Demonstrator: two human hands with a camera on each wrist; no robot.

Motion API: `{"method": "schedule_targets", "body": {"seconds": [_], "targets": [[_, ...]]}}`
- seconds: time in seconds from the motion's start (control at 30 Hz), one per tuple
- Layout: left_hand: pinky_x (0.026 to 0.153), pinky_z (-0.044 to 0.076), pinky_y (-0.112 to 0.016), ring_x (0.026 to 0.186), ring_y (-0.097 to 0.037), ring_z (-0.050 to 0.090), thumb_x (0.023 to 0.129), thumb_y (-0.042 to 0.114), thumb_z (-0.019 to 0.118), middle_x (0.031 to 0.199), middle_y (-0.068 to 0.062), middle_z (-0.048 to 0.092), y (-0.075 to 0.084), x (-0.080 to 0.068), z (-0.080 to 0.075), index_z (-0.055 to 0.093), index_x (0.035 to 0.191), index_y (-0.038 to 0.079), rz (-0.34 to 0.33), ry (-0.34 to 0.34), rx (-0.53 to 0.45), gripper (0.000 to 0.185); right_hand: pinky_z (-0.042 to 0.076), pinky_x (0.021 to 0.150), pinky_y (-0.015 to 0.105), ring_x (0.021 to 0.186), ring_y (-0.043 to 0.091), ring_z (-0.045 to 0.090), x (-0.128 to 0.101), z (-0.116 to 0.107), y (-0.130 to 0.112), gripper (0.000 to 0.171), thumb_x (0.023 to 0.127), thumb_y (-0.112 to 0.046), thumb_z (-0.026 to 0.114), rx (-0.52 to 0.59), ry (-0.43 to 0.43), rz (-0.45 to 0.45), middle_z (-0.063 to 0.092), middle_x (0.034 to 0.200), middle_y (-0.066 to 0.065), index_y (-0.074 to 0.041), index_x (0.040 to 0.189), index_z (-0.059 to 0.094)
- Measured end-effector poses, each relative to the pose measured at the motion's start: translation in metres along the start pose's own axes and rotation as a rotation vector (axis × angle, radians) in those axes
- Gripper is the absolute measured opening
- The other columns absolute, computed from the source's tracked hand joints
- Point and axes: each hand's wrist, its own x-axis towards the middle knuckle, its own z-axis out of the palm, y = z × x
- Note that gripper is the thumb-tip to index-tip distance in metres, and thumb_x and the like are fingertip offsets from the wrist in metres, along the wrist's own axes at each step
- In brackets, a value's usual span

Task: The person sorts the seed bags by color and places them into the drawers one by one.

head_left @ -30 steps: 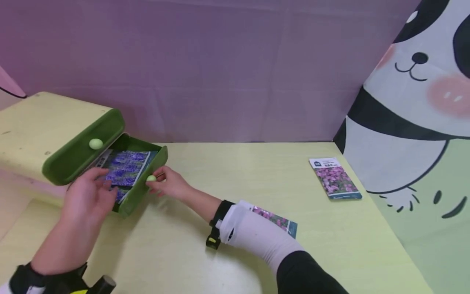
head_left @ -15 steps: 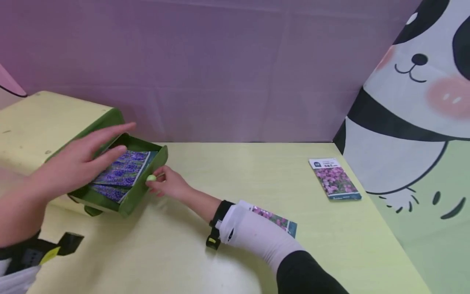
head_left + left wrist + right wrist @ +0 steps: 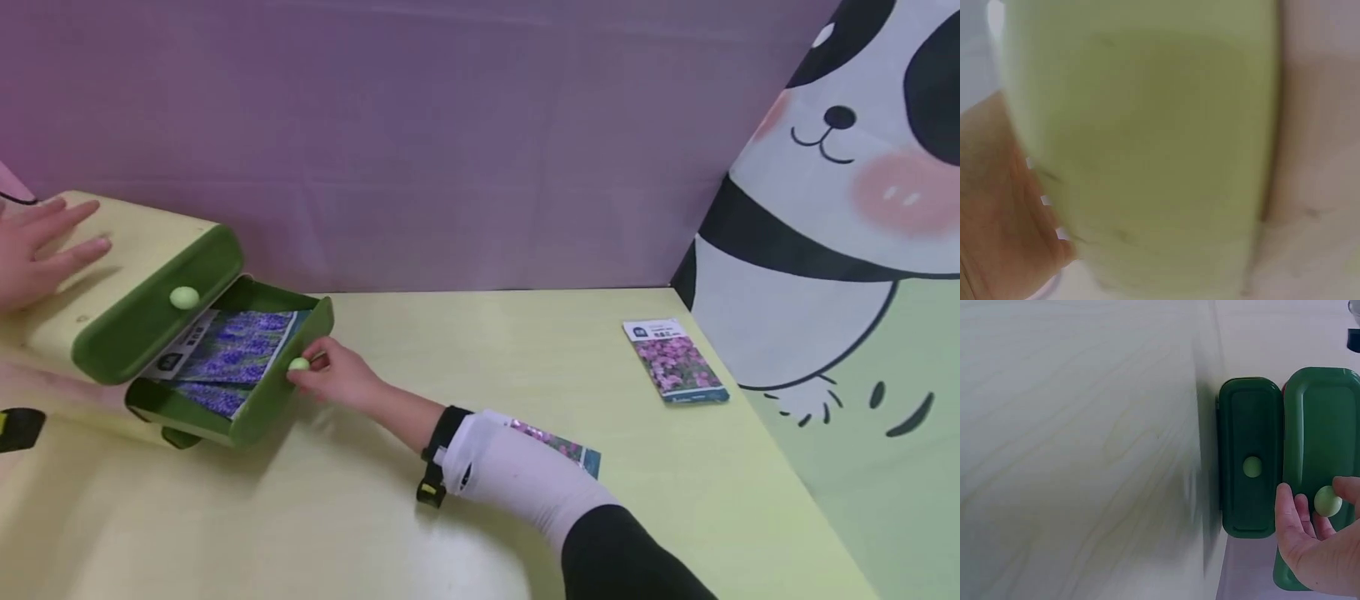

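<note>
A small cream cabinet (image 3: 142, 237) with green drawers stands at the left in the head view. Its lower drawer (image 3: 273, 383) is pulled out, and packets with purple flower pictures (image 3: 240, 354) lie inside. My right hand (image 3: 341, 375) pinches the pale green knob (image 3: 298, 365) on that drawer's front; the right wrist view shows the thumb and fingers about the same knob (image 3: 1327, 501). My left hand (image 3: 37, 254) is over the left part of the cabinet's top with fingers straight and spread. Whether it touches the top cannot be made out.
Above the pulled-out drawer is a shut green drawer (image 3: 153, 312) with its own knob (image 3: 183, 297). A pink-flower packet (image 3: 677, 361) lies at the table's right, and another packet (image 3: 573, 450) is partly under my right sleeve. A purple cloth (image 3: 480, 150) hangs behind the table.
My left hand has moved from beside the drawer, up across its opening, to the cabinet's top at the left. The right hand stays on the knob, and the drawer remains out.
</note>
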Motion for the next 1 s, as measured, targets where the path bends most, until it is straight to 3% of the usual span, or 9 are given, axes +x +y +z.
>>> {"method": "schedule_targets", "body": {"seconds": [0.17,0.3,0.53,0.83,1.0], "targets": [[0.115,-0.016,-0.061,0.14,-0.056,-0.009,0.103,0.046,0.028,0.153,-0.035,-0.002,-0.018,-0.002,0.009,0.012,0.153,0.003,-0.004,-0.088,0.043,0.067,0.059,0.066,0.031,0.085,0.027,0.071,-0.001,0.0,-0.008,0.025,0.089,-0.013,0.071,-0.012,0.006,-0.002,0.065,0.091,0.004,-0.005,0.106,0.055],[0.114,-0.013,-0.063,0.141,-0.056,-0.009,0.104,0.045,0.027,0.153,-0.035,-0.004,-0.019,-0.003,0.012,0.014,0.152,0.003,-0.002,-0.098,0.056,0.065,0.058,0.063,0.025,0.084,0.024,0.071,0.003,0.005,-0.012,0.026,0.088,-0.015,0.071,-0.038,0.001,-0.006,0.065,0.092,0.004,-0.005,0.107,0.055],[0.113,-0.015,-0.063,0.138,-0.059,-0.011,0.103,0.045,0.031,0.154,-0.034,-0.006,-0.032,0.004,0.016,0.01,0.154,0.007,0.006,-0.12,0.037,0.067,0.052,0.058,0.016,0.065,0.003,0.059,0.024,0.03,-0.022,0.024,0.089,-0.019,0.071,-0.114,0.037,-0.024,0.059,0.083,-0.003,-0.008,0.104,0.056],[0.113,-0.014,-0.064,0.14,-0.056,-0.011,0.103,0.044,0.033,0.154,-0.032,-0.009,-0.033,0.0,0.018,0.009,0.154,0.01,-0.029,-0.116,0.005,0.067,0.042,0.055,0.009,0.067,-0.003,0.055,0.046,0.067,-0.042,0.027,0.089,-0.032,0.071,-0.341,0.15,-0.008,0.068,0.088,-0.009,-0.015,0.107,0.061],[0.115,-0.02,-0.057,0.143,-0.049,-0.013,0.103,0.044,0.033,0.154,-0.032,-0.009,-0.035,0.0,0.023,0.011,0.154,0.008,-0.024,-0.107,-0.019,0.066,0.042,0.06,0.006,0.075,-0.005,0.06,0.053,0.07,-0.048,0.031,0.09,-0.033,0.069,-0.358,0.096,0.0,0.071,0.096,-0.012,-0.018,0.116,0.066]]}}
